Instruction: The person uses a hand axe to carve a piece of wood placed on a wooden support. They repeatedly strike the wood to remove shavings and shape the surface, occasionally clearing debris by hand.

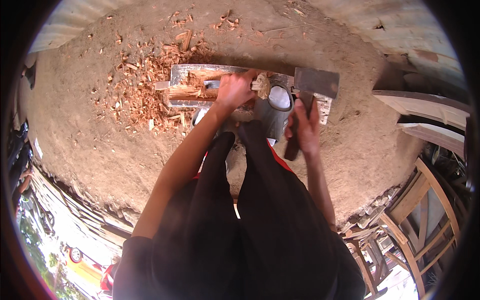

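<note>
My left hand [236, 90] is closed around a chisel [212, 84]. Its flat metal blade points left over the work, and its frayed wooden butt [261, 86] sticks out on the right of the fist. Beneath the blade lies a wooden workpiece [187, 93] with a rough, reddish hollow between pale, worn edges. My right hand [306, 125] grips the dark handle of a hammer. The broad, dark hammer head [317, 82] is to the right of the chisel's butt, apart from it, and covers part of the wood's right end.
Wood chips [145, 92] are scattered on the dirt floor [75, 110] around the work's left side. My grey shoes [274, 120] stand against the wood. Curved boards [425, 107] lie at the right, with wooden chair frames [415, 220] below them. Corrugated sheeting [395, 25] borders the far right.
</note>
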